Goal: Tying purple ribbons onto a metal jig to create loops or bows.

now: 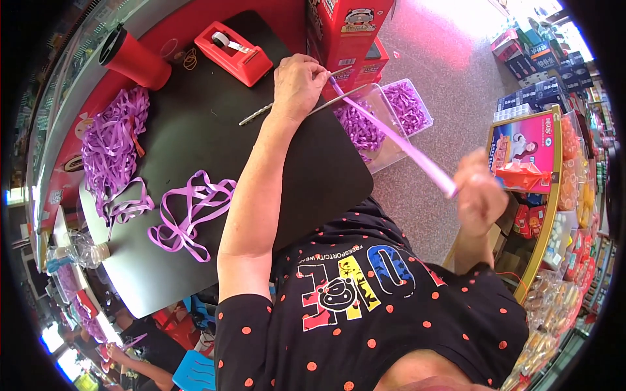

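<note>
A purple ribbon (401, 140) stretches taut and slanting between my hands, past the table's edge. My left hand (298, 85) is closed near the far edge of the black table, pinching the ribbon's far end beside thin metal rods (256, 115). How the rods sit in its fingers is hidden. My right hand (481, 195), out over the floor at the right, is blurred but closed around the ribbon's near end. Below the ribbon stands a clear plastic box (393, 159) holding many small purple ribbon pieces (358, 127). A second tub (427, 117) of such pieces adjoins it.
On the black table (313, 169) lie a loose ribbon tangle (189, 218) and a large purple ribbon heap (114, 146). A red tape dispenser (233, 53) and a red tumbler (135, 60) stand behind. Goods shelves (554, 221) line the right; another person's arm (147, 368) shows lower left.
</note>
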The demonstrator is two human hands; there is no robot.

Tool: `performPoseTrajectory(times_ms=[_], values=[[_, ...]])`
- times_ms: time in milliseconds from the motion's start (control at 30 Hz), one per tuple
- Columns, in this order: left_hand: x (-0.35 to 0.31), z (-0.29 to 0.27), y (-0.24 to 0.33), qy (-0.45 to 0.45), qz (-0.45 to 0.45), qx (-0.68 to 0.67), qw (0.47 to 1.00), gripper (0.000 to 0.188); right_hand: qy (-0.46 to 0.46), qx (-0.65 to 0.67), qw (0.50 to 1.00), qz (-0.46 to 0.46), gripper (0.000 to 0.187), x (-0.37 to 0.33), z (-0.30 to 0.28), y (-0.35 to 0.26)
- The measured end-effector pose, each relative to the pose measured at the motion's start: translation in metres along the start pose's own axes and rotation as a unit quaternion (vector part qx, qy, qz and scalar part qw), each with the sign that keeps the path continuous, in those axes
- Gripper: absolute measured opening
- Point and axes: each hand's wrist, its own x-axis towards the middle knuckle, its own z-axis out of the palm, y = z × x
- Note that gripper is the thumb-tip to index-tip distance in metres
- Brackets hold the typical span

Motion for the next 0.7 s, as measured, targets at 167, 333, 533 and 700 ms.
performPoseTrajectory(times_ms=[167,333,533,700], values=[[0.007,0.002,0.016,-0.033,-0.006,0.006,0.999,0.015,-0.074,0.087,0.992,0.051,0.049,0.133,0.017,0.024],[0.000,-0.006,0.013,-0.039,-0.030,0.003,0.999,0.017,-0.120,0.327,0.911,0.220,0.051,0.229,0.110,0.115],[0.003,-0.006,0.016,-0.048,-0.022,-0.002,0.999,0.020,-0.080,0.284,0.909,0.295,0.052,0.199,0.180,0.264],[-0.003,-0.007,0.010,-0.028,-0.051,-0.019,0.998,0.021,-0.106,0.288,0.873,0.378,0.057,0.155,0.195,0.293]])
